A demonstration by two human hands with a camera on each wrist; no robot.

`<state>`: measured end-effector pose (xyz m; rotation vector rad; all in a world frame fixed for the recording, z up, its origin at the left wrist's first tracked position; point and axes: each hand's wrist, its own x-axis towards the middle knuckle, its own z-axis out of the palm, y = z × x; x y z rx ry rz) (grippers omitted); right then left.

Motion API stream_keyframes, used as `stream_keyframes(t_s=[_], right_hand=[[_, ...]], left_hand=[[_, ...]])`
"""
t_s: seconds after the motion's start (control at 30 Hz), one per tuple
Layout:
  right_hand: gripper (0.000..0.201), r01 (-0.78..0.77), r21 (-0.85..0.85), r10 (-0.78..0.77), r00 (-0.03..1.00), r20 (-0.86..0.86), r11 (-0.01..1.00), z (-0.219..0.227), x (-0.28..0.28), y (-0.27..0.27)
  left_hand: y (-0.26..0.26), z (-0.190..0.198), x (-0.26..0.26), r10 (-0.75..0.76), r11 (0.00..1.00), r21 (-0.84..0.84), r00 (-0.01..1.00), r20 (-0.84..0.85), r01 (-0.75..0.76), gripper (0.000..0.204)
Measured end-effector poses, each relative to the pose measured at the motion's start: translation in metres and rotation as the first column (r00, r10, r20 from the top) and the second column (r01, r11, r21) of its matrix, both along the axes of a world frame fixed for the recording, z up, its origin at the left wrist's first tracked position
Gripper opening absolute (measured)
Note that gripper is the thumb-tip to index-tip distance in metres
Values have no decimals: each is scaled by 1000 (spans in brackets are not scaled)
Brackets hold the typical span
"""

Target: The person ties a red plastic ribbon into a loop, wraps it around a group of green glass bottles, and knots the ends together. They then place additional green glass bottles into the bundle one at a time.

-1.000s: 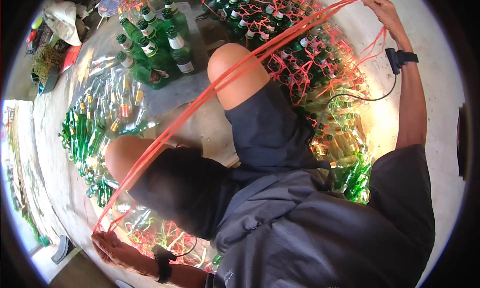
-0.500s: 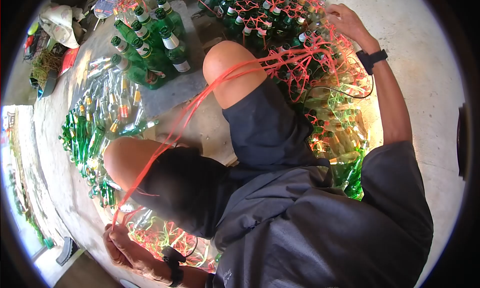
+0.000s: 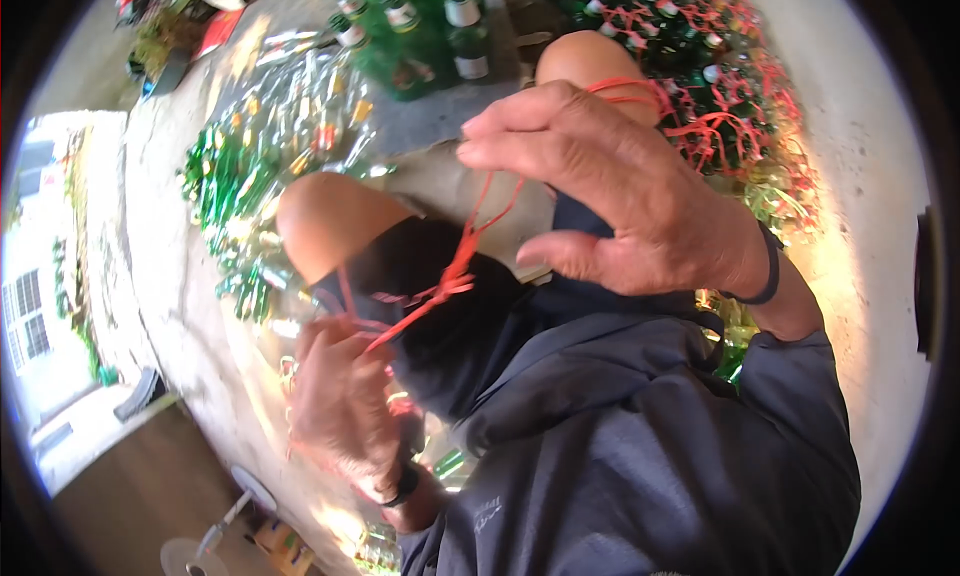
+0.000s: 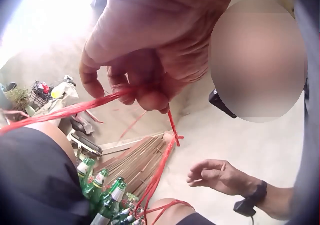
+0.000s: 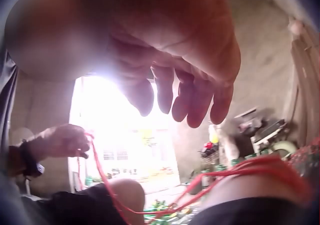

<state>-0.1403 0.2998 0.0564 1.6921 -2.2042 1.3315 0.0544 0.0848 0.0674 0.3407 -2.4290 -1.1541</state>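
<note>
Red plastic twine (image 3: 458, 276) with a knot in it hangs between the hands in the head view. My left hand (image 3: 340, 401) pinches the twine between thumb and curled fingers, as the left wrist view shows with the twine (image 4: 75, 107) running out on both sides. My right hand (image 3: 630, 191) hovers above the thighs with its fingers extended and thumb apart. Its fingers (image 5: 190, 102) hold nothing in the right wrist view. Part of the twine loops over the bare right knee (image 3: 580, 56).
Several green bottles (image 3: 466, 36) stand on a dark board ahead. Clear and green bottles (image 3: 250, 176) lie in a heap to the left. Dark bottles covered in red netting (image 3: 700, 36) stand at the right. A brown panel (image 3: 140, 486) is at lower left.
The right hand has let go of the stretched twine and swung from the far right to above the lap. The left hand has moved inward, still holding twine. The head view has shifted.
</note>
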Motion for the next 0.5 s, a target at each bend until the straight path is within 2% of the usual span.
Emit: stream_keyframes(t_s=[0.07,0.13,0.2,0.23,0.27,0.3,0.33,0.4,0.43,0.5], right_hand=[[67,-52,-26,53,998,37,998,-2,11,-18],[71,-130,20,129,991,33,991,-7,20,-30],[69,-178,43,177,984,30,983,-15,28,-40],[61,-274,42,257,936,241,961,-22,31,-42],[52,-366,25,319,840,439,930,-26,32,-43],[28,-342,-5,293,798,527,940,-26,34,-44],[28,-354,-4,302,792,531,935,-26,34,-43],[12,-310,81,227,827,514,947,-27,32,-39],[11,-248,3,211,833,512,969,-32,33,-40],[11,-268,31,205,804,558,963,-31,28,-35]], left_hand=[[9,0,-4,14,997,69,1000,13,-15,32],[13,-7,-7,-17,992,125,999,-33,21,30],[9,-7,-9,-75,997,33,997,-21,76,24],[8,-9,-9,-77,994,78,997,25,75,23],[6,-11,-9,-82,990,125,994,68,73,22],[5,-13,-11,-92,988,131,994,55,84,21],[4,-16,-14,-102,986,138,994,41,96,20],[1,-20,-15,-91,983,165,995,48,82,18],[0,-22,-14,-104,978,189,993,61,91,18],[-3,-25,-14,-114,971,219,991,65,98,18]])
